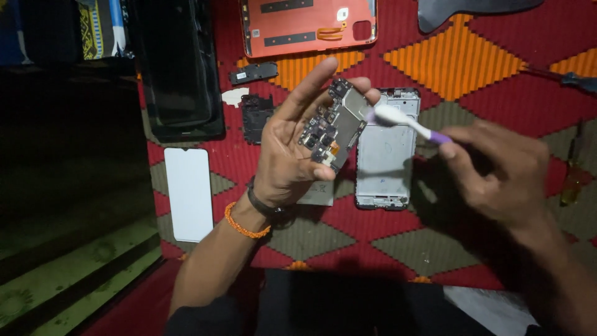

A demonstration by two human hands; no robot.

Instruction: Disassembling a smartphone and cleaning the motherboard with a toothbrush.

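Dead centre, a dark phone circuit board (333, 124) studded with small chips and a silver shield sits tilted up in the left hand (289, 149), pinched between thumb and curled fingers with the palm open toward the camera, so the component face stays exposed. Right against its far right edge comes the white head of a white and purple toothbrush (404, 122), bristles touching the board. The right hand (497, 171) is closed around the purple handle, gripping it like a pen for light strokes. Just beyond, flat on the red, orange and grey patterned cloth (472, 68), lies the silver phone frame (385, 152), emptied out. Far side, an orange back cover (309, 25) rests inside up. To the left, a black display panel (180, 68), small black cover pieces (255, 93) and a white rectangular sheet (188, 194) are spread out apart, each easy to reach.
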